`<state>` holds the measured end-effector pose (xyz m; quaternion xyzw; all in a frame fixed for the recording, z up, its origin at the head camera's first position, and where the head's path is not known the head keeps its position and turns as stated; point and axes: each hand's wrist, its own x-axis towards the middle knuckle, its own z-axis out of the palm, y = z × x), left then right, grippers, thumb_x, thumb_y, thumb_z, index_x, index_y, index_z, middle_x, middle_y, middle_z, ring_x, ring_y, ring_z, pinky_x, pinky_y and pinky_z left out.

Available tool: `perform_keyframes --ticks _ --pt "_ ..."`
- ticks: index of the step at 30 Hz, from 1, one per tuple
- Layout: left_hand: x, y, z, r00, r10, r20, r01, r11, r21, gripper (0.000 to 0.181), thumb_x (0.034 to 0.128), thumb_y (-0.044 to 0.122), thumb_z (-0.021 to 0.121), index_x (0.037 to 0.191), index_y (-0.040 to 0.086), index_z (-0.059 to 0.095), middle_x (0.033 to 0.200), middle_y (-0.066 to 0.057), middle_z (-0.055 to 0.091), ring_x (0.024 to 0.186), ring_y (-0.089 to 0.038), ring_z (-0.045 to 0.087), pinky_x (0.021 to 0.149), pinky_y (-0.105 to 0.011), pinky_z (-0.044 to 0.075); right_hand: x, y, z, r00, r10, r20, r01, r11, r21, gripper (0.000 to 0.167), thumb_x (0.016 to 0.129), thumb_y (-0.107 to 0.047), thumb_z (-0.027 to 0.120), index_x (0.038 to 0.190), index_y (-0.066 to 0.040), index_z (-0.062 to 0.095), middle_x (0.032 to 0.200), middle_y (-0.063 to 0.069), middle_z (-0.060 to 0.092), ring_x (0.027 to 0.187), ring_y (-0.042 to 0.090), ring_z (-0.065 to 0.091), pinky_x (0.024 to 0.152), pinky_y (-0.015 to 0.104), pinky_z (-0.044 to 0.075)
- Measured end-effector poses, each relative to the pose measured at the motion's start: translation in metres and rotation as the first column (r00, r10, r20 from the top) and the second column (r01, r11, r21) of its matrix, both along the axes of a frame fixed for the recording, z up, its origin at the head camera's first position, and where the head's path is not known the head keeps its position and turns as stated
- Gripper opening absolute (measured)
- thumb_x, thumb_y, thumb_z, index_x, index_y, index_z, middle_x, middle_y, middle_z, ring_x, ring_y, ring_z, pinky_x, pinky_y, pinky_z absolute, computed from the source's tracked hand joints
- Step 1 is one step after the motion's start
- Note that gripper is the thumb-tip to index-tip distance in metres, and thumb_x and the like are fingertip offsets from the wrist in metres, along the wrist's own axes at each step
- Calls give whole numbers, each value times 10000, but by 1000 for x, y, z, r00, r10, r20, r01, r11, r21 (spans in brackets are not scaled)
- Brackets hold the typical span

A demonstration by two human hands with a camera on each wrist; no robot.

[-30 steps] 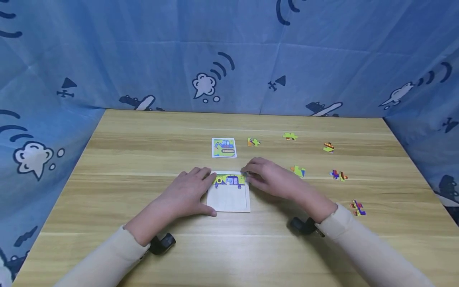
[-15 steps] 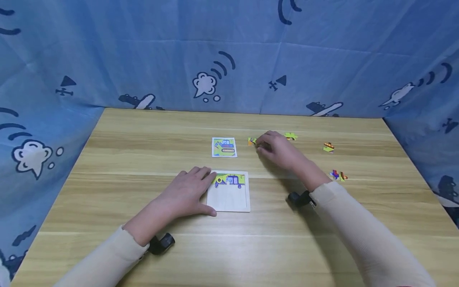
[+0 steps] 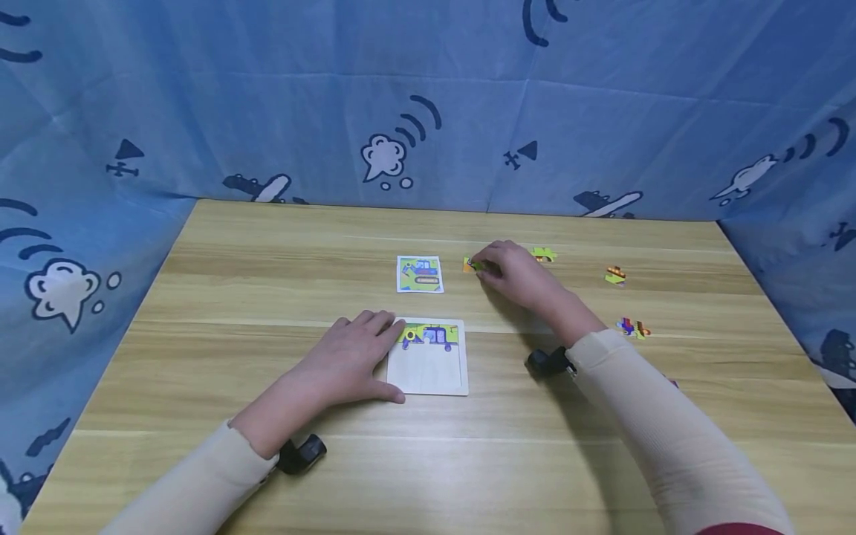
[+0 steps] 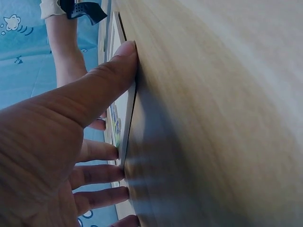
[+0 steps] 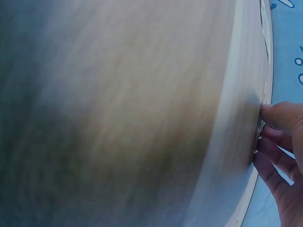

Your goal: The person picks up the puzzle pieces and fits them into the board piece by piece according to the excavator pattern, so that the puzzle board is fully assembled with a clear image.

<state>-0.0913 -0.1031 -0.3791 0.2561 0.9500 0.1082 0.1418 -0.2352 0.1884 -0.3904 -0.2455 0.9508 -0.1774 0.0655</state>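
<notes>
A white square puzzle tray [image 3: 429, 371] lies flat, with joined yellow-green and purple pieces [image 3: 431, 336] along its top. The left hand [image 3: 348, 360] rests at the tray's left edge, fingers spread and straight; in the left wrist view the left hand's thumb [image 4: 106, 78] lies against the tray's rim [image 4: 129, 113]. Beyond the tray, the right hand [image 3: 518, 275] pinches the right part of an orange and green puzzle piece [image 3: 469, 264] at table level. The right wrist view shows the right hand [image 5: 284, 146] with fingertips down at the table, the piece mostly hidden.
A picture card [image 3: 420, 274] with a digger lies behind the tray. Loose pieces lie to the right: a green one [image 3: 544, 254], a striped one [image 3: 615, 276], a red and blue one [image 3: 632, 328], and one mostly covered by the right sleeve [image 3: 674, 383]. A blue curtain [image 3: 455, 111] hangs behind the table.
The right hand went from the tray's upper right corner back to the orange and green piece, and its fingers have closed on it. The left hand has stayed at the tray.
</notes>
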Motion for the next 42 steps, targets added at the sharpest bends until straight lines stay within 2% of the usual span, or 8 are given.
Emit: perform_keyframes --ticks 8,12,15,20,26,31,37,42 --pt "0 0 0 1000 -1 10 1 1000 -2 1067 791 651 830 1601 89 423 1637 -126 439 1486 -325 437 1138 -593 425 3 -4 3 1000 7 -7 -7 999 36 282 1004 -86 672 1267 11 705 1183 182 703 1018 286 630 917 448 550" --pt "0 1 1 1000 4 13 -4 1000 -3 1066 788 647 835 1602 95 423 1636 -122 438 1490 -324 431 1138 -592 422 5 -7 4 1000 -22 -2 22 999 41 299 992 -106 686 1262 22 701 1166 190 695 1003 287 639 898 441 562" --pt "-1 1 1 1000 8 18 -8 1000 -4 1066 786 648 836 1603 101 423 1634 -118 438 1491 -323 428 1143 -595 417 9 -8 5 999 -43 3 42 999 25 321 980 -115 694 1264 34 701 1168 207 691 1014 303 648 903 448 569" --pt "-1 1 1 999 10 31 -10 1000 -8 1069 787 650 834 1606 104 417 1642 -116 428 1502 -325 415 1160 -605 402 24 -15 9 1000 -27 2 27 999 -33 330 973 -103 695 1268 44 702 1145 207 685 984 293 629 864 432 563" --pt "-2 1 1 1000 2 25 -2 1000 -10 1070 786 662 828 1602 102 422 1626 -113 443 1483 -324 432 1143 -600 417 55 -30 20 998 54 -15 -55 997 -61 327 992 -153 712 1295 -32 720 1189 147 682 975 235 642 835 385 589" --pt "-2 1 1 1000 -4 26 5 1000 -15 1075 787 682 813 1603 104 421 1621 -115 447 1475 -325 438 1134 -604 424 80 -42 23 986 155 -56 -158 985 -64 286 984 -147 727 1261 -88 760 1163 97 689 977 187 641 802 315 598" --pt "-2 0 1 1000 -15 15 15 1000 -17 1076 787 685 810 1599 94 423 1610 -117 455 1470 -322 440 1112 -600 435 101 -55 21 962 269 -44 -271 961 -51 260 976 -130 729 1224 -68 771 1104 74 695 985 167 630 842 320 583" --pt "-2 -1 1 1000 -18 2 18 999 -28 1075 786 697 803 1597 101 427 1592 -109 470 1452 -313 453 1096 -593 447 113 -65 17 936 351 -25 -352 935 -37 260 978 -126 723 1227 -64 767 1125 82 700 1020 170 654 894 318 593"
